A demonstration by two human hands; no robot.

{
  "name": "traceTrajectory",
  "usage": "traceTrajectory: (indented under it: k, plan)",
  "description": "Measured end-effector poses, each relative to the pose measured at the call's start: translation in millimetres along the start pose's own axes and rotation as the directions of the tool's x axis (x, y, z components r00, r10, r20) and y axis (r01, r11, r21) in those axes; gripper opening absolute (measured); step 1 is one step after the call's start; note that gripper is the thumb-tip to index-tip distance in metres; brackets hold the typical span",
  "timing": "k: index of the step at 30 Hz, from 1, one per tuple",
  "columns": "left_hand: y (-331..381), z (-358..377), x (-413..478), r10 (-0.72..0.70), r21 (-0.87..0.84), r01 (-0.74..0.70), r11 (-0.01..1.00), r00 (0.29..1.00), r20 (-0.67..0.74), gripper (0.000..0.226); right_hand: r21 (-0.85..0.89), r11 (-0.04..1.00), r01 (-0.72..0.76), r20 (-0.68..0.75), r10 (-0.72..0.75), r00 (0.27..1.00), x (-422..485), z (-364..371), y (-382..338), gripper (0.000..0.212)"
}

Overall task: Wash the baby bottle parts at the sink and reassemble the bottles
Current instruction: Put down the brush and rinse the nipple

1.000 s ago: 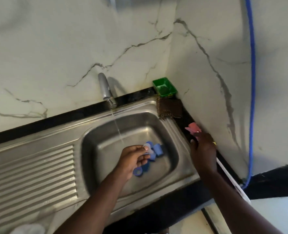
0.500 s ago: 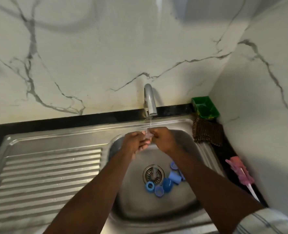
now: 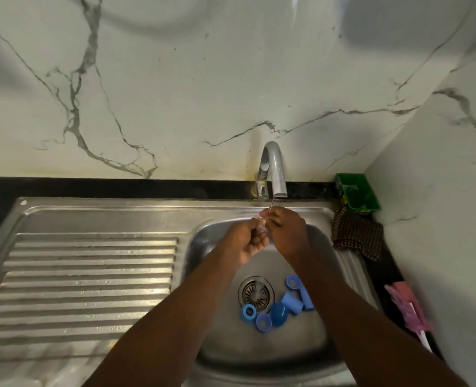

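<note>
Below the tap (image 3: 273, 169), left hand (image 3: 246, 241) and right hand (image 3: 287, 233) pinch a clear bottle part (image 3: 261, 226), fingers clamped on it; its direction is too blurred to tell.

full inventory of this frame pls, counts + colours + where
tap: 1, silver, behind the basin, thin stream running
sink: 1, steel, centre
drainboard: 1, steel, ribbed, left of the basin
strainer: 1, metal, basin floor
blue parts: about 6, blue, basin floor right of the strainer, some partly under the right arm
clear part: 1, clear, under the tap between both hands
tray: 1, green, back right corner
cloth: 1, brown, right rim, in front of the tray
brush: 1, pink with a white handle, counter right of the sink
left hand: pinches the clear part
right hand: pinches the clear part
</note>
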State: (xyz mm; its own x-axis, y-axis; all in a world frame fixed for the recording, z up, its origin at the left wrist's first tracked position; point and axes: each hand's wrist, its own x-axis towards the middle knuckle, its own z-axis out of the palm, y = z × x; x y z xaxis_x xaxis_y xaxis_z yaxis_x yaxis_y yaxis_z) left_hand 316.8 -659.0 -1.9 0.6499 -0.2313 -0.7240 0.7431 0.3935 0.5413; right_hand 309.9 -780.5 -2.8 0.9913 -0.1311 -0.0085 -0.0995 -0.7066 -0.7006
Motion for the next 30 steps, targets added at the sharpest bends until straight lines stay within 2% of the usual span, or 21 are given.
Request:
traceTrajectory:
  k: [2,6,8,12,14,16,17,22,24,25,28,30]
  plan:
    - [-3,3,-1,0.018,-0.006,-0.018,1.000,0.999,0.030,0.012,-0.008,1.000,-0.016,-0.042,0.015,0.999,-2,-2,3,0.016]
    - [-8,1,4,0.089,0.080,-0.090,0.993,0.996,0.016,0.017,-0.029,1.000,-0.001,-0.036,0.000,0.999,-8,-10,2,0.015]
    - [-8,-2,8,0.155,0.126,-0.152,0.980,0.988,-0.011,0.022,0.003,1.000,0.000,-0.023,0.001,1.000,-11,-12,3,0.015]
    - [-5,-5,9,0.284,0.166,-0.271,0.948,0.957,-0.060,0.027,0.135,0.987,-0.087,0.056,0.080,0.995,-12,-11,2,0.018]
    - [-1,-5,7,0.304,0.138,-0.299,0.944,0.953,-0.014,0.025,0.135,0.986,-0.098,0.067,0.090,0.994,-9,-12,-2,0.017]
    - [2,-7,3,0.307,0.131,-0.312,0.941,0.950,0.054,0.013,0.172,0.977,-0.129,0.054,0.122,0.991,-4,-16,-6,0.002]
    - [3,-9,4,0.320,0.168,-0.327,0.930,0.945,0.068,0.010,0.208,0.965,-0.159,0.063,0.149,0.987,-1,-17,-7,0.006]
    - [2,-18,10,0.460,0.518,-0.406,0.753,0.887,0.026,0.017,0.165,0.965,-0.203,0.167,0.176,0.970,4,-17,-10,0.028]
    - [3,-19,12,0.515,0.595,-0.420,0.685,0.857,0.012,0.015,0.167,0.959,-0.230,0.251,0.184,0.950,3,-17,-13,0.027]
    - [3,-20,14,0.542,0.628,-0.432,0.648,0.840,0.019,0.014,0.222,0.938,-0.265,0.296,0.194,0.935,2,-17,-15,0.025]
    - [5,-21,17,0.623,0.679,-0.519,0.519,0.773,0.115,0.008,0.232,0.922,-0.310,0.371,0.210,0.904,0,-17,-21,0.012]
    - [4,-24,18,0.677,0.693,-0.603,0.396,0.701,0.223,0.009,0.249,0.915,-0.316,0.413,0.195,0.889,0,-20,-21,0.018]
